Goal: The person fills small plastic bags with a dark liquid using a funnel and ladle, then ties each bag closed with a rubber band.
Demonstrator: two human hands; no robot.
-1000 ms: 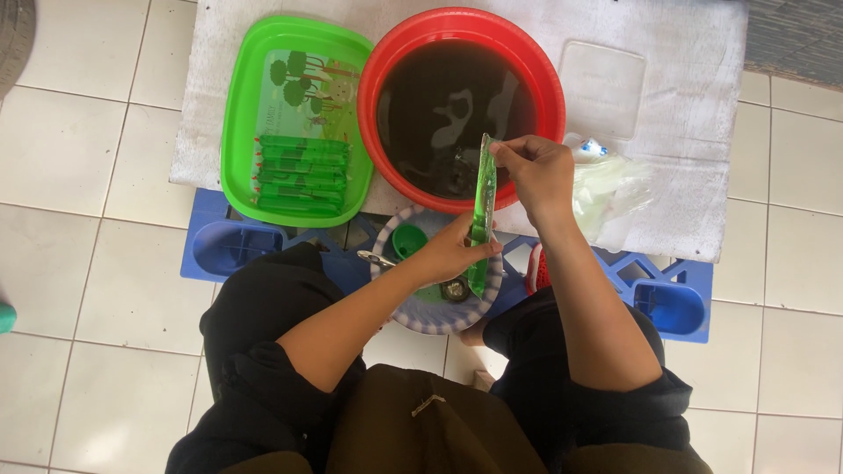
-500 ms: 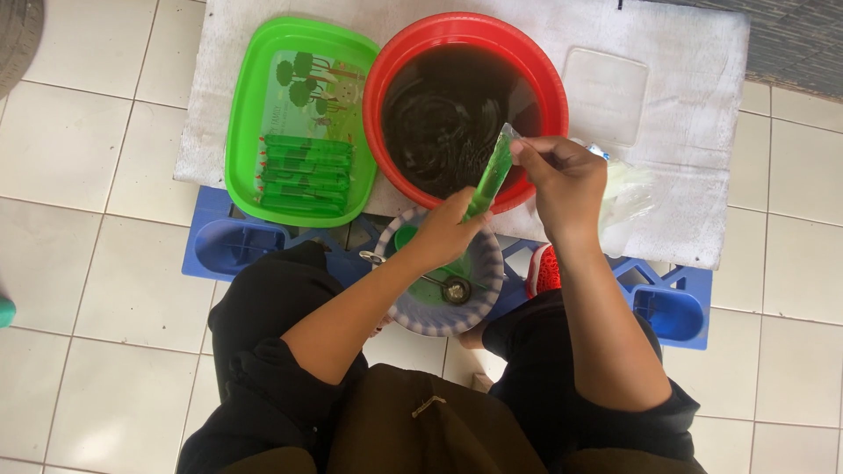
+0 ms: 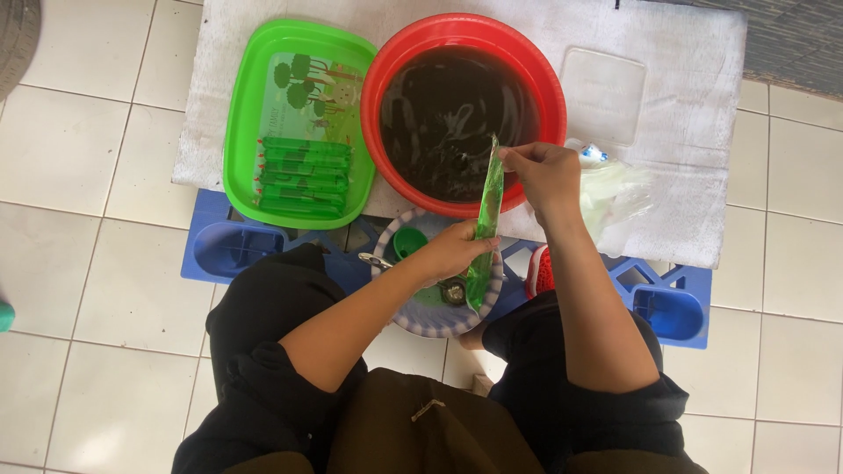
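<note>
A long thin plastic tube filled with green liquid point(image 3: 487, 224) stands nearly upright between my hands. My right hand point(image 3: 543, 173) pinches its top end, over the near rim of the red basin point(image 3: 549, 83) of dark liquid. My left hand point(image 3: 457, 250) grips the tube's lower part above a small grey-rimmed bowl point(image 3: 399, 312) that holds a green funnel point(image 3: 408, 241) and a metal spoon. Several filled green tubes point(image 3: 303, 175) lie side by side in the green tray point(image 3: 246, 114) to the left.
A white cloth point(image 3: 685, 105) covers the board under the tray and basin. On it lie a clear square lid point(image 3: 606, 83) and a bunch of clear plastic bags point(image 3: 615, 197). A blue plastic frame point(image 3: 224, 250) lies under the board on white floor tiles.
Both hands have kept hold of the green tube; it tilted half a second ago and now stands nearly upright again. The right hand stays at the tube's top.
</note>
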